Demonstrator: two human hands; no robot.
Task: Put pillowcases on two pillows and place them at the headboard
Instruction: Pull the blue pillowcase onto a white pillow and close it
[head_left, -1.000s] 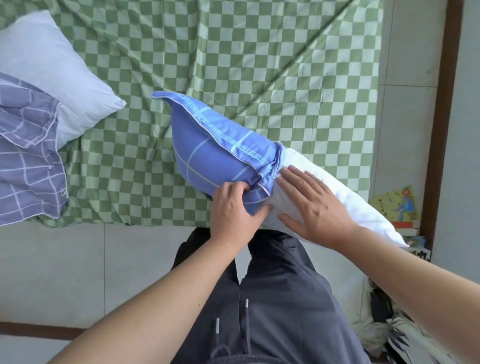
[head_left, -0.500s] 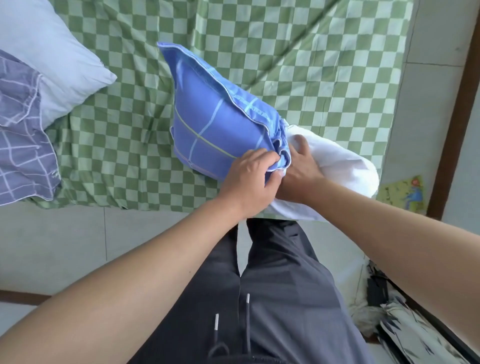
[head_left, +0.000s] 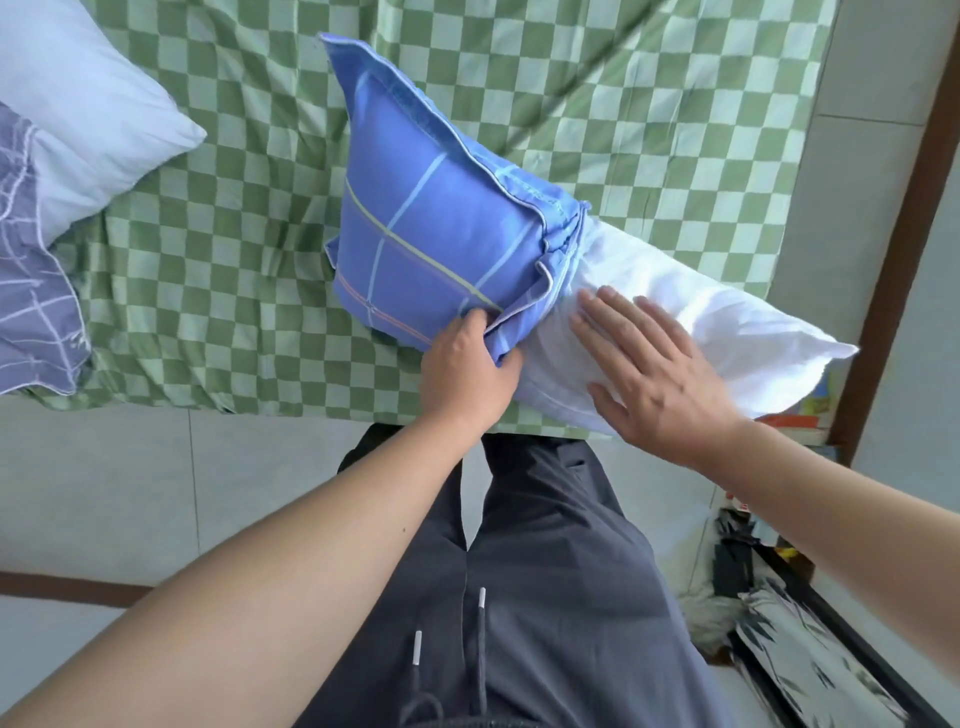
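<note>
Bare forearms, dark grey trousers (head_left: 545, 597) with a silver-tipped drawstring (head_left: 480, 629).

The pillowcase (head_left: 441, 234) covers the far half of the pillow (head_left: 701, 332), beyond the right hand's fingers (head_left: 623, 332). The left hand's fingers (head_left: 470, 325) hold its open edge. Far left lies a second pillow (head_left: 88, 119) on the bed (head_left: 649, 104).
</note>
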